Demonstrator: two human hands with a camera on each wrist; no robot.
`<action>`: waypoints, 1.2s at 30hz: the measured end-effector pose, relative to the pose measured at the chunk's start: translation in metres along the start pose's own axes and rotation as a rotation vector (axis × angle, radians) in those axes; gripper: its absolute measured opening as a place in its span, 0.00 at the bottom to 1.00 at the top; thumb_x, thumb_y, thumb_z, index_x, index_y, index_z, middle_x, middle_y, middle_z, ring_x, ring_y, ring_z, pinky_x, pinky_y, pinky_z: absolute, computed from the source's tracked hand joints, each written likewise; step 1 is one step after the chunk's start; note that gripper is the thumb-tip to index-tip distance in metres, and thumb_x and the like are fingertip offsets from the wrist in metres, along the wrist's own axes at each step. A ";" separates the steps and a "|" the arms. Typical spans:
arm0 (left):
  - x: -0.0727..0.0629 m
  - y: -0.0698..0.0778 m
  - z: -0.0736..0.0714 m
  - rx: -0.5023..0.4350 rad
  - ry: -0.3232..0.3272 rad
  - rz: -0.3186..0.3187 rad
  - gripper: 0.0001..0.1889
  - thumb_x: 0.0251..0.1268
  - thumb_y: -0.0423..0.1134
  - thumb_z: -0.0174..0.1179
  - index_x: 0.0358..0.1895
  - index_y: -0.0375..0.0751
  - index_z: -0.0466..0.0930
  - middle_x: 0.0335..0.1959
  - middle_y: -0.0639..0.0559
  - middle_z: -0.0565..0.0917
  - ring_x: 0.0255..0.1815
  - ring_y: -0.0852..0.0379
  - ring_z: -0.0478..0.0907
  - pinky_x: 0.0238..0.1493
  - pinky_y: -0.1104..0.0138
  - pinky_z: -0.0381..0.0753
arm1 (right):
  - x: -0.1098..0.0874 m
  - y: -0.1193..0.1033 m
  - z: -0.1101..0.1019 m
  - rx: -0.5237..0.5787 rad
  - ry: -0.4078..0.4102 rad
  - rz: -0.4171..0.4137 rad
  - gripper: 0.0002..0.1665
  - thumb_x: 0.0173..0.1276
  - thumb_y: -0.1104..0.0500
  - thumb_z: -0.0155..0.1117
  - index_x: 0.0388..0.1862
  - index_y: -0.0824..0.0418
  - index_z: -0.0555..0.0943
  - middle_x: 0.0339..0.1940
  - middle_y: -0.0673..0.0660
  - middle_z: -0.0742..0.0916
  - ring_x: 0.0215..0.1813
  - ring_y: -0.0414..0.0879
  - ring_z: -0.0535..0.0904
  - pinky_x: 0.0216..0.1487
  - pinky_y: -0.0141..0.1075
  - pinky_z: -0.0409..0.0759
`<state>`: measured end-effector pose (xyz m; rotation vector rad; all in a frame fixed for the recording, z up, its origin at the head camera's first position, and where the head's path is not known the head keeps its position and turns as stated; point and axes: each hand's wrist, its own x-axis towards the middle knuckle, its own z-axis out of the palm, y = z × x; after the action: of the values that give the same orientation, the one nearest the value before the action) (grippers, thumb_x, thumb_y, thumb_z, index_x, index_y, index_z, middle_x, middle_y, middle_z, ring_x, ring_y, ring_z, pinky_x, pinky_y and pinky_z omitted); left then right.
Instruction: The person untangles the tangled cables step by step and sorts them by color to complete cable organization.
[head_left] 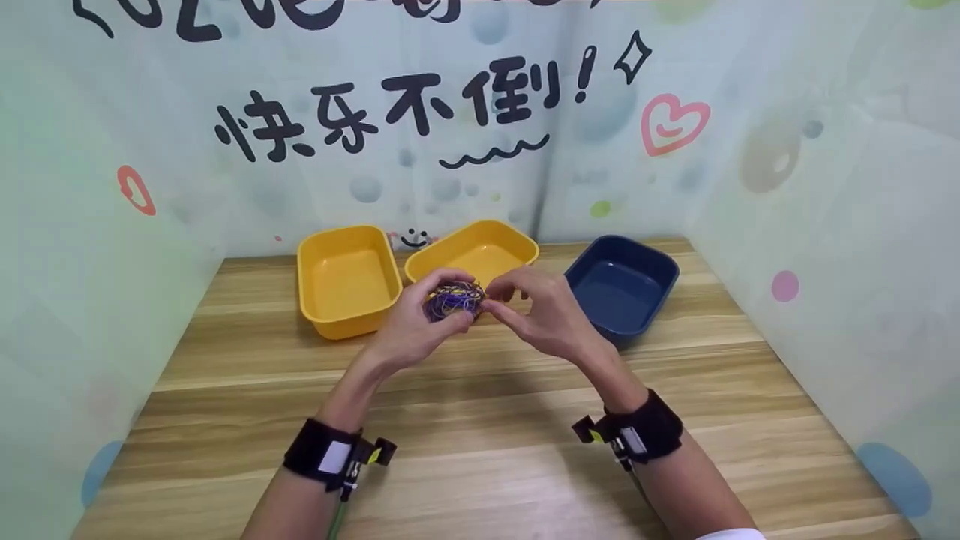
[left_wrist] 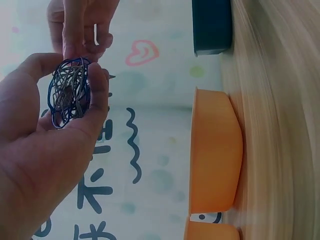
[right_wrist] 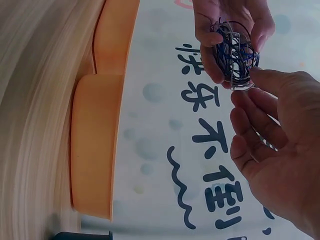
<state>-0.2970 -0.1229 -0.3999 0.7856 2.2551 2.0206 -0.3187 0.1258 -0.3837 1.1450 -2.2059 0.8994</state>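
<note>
A ball of tangled thin wire (head_left: 454,298), with blue, purple and silvery strands, is held up above the table. My left hand (head_left: 414,324) grips it between curled fingers and thumb. At its right end, my right hand (head_left: 546,309) pinches the edge of the ball with thumb and forefinger. In the left wrist view the wire ball (left_wrist: 69,92) sits between the left thumb and fingers, the other hand's fingertips right at its end. The right wrist view shows the right hand (right_wrist: 285,135) with its remaining fingers curled below the wire ball (right_wrist: 236,56).
At the back of the wood-grain table (head_left: 247,360) stand a yellow bin (head_left: 349,326) on the left, a second yellow bin (head_left: 517,244) in the middle and a dark blue bin (head_left: 660,300) on the right. Printed curtain-like walls (head_left: 847,247) enclose the table's sides and back.
</note>
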 end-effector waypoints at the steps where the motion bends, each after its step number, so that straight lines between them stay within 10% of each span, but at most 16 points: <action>1: 0.000 0.000 0.001 -0.004 -0.003 0.006 0.26 0.75 0.27 0.66 0.73 0.36 0.77 0.69 0.35 0.79 0.57 0.45 0.86 0.54 0.61 0.96 | 0.000 0.000 0.001 0.008 -0.003 -0.003 0.08 0.79 0.56 0.78 0.48 0.60 0.93 0.41 0.57 0.95 0.43 0.53 0.91 0.44 0.46 0.88; 10: -0.001 -0.004 0.004 0.027 0.038 0.012 0.23 0.75 0.38 0.76 0.66 0.40 0.79 0.58 0.39 0.83 0.45 0.48 0.86 0.42 0.61 0.94 | -0.001 -0.002 0.002 0.013 -0.010 -0.008 0.03 0.80 0.61 0.76 0.45 0.61 0.92 0.39 0.57 0.94 0.41 0.52 0.89 0.45 0.39 0.86; 22: -0.002 0.000 -0.015 0.079 0.160 0.114 0.18 0.71 0.33 0.79 0.60 0.38 0.85 0.58 0.41 0.87 0.56 0.46 0.87 0.51 0.64 0.96 | 0.000 0.005 -0.017 0.022 0.042 0.095 0.07 0.86 0.62 0.66 0.48 0.65 0.88 0.36 0.59 0.91 0.37 0.47 0.84 0.41 0.35 0.85; 36: -0.004 -0.004 -0.035 -0.013 0.256 0.093 0.17 0.71 0.28 0.76 0.58 0.33 0.83 0.56 0.42 0.87 0.53 0.46 0.85 0.44 0.66 0.94 | -0.005 0.015 -0.043 0.052 -0.267 0.140 0.04 0.83 0.64 0.71 0.47 0.58 0.91 0.42 0.52 0.94 0.44 0.42 0.87 0.50 0.37 0.88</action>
<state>-0.3063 -0.1568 -0.3990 0.6781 2.3715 2.2958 -0.3230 0.1667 -0.3637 1.2063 -2.5177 0.9097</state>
